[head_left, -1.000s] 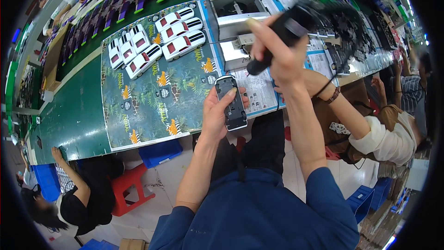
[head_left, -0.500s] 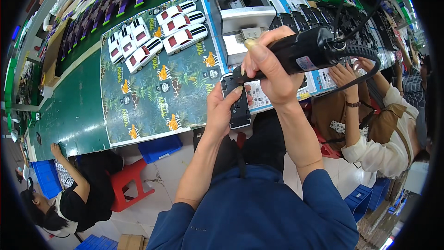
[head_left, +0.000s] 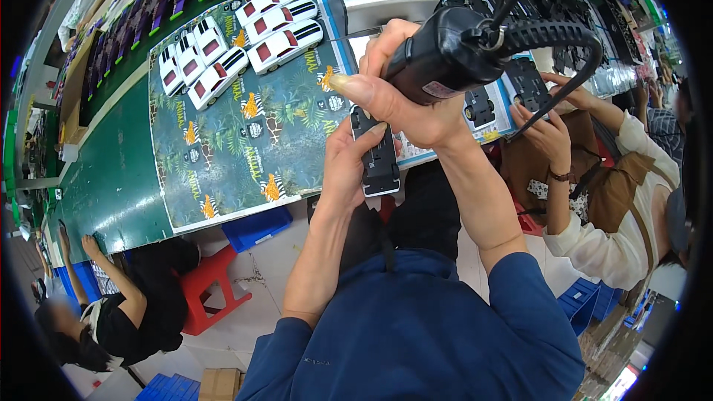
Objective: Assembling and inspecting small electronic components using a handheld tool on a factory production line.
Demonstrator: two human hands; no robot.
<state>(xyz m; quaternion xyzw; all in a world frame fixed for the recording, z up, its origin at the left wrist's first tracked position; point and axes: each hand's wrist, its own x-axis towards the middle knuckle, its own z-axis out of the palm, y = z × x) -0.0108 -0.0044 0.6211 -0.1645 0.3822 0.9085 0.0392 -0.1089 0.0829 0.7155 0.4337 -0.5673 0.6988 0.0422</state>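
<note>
My right hand (head_left: 420, 108) is wrapped round a black electric screwdriver (head_left: 445, 56), its thumb stretched out along the side. The cord and a hanging wire leave the tool's near end. Below it, my left hand (head_left: 344, 160) grips a toy car (head_left: 380, 160), black underside up, with a pale body edge showing. The screwdriver's tip is hidden behind my right hand, so I cannot tell whether it touches the car. Several finished-looking white toy cars (head_left: 284, 46) with black stripes and red windows stand in two groups on the printed mat (head_left: 290, 148), left of my hands.
A metal box-like fixture (head_left: 390, 4) stands just beyond my hands. Black car chassis (head_left: 527, 82) lie to the right, where a co-worker's hands (head_left: 549, 130) handle one. Another person sits at left by the green table (head_left: 111, 200). Purple parts (head_left: 178, 0) line the far belt.
The screwdriver and my right hand have tilted and come nearer the camera. The view has shifted slightly. On the right, the co-worker now holds a black chassis.
</note>
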